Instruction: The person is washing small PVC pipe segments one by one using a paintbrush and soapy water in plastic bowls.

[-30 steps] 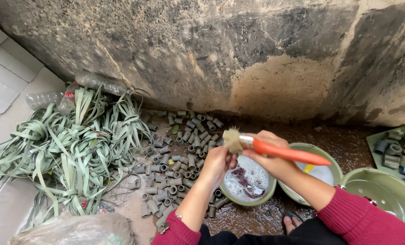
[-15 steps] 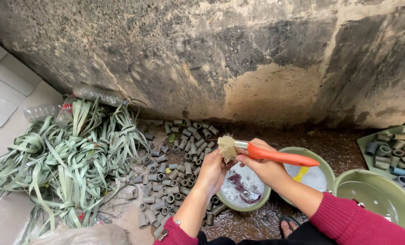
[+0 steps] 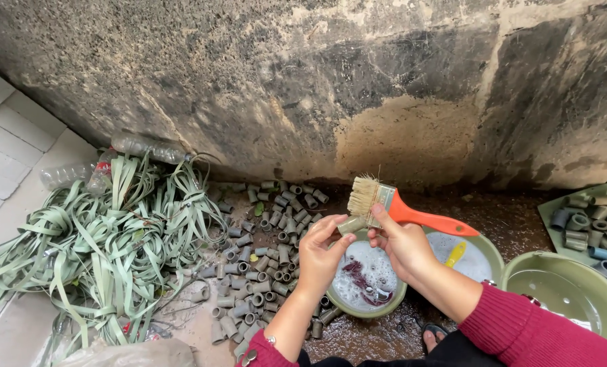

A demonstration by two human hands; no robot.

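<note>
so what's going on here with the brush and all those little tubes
A person crouches by a stained wall, scrubbing small parts. The left hand holds a short grey tube, and the right hand presses a brush with an orange handle against it. Both hands are above a green bowl of soapy water. A pile of tubes lies on the ground to the left, beside a heap of green strips. More tubes sit in a tray at the right.
</note>
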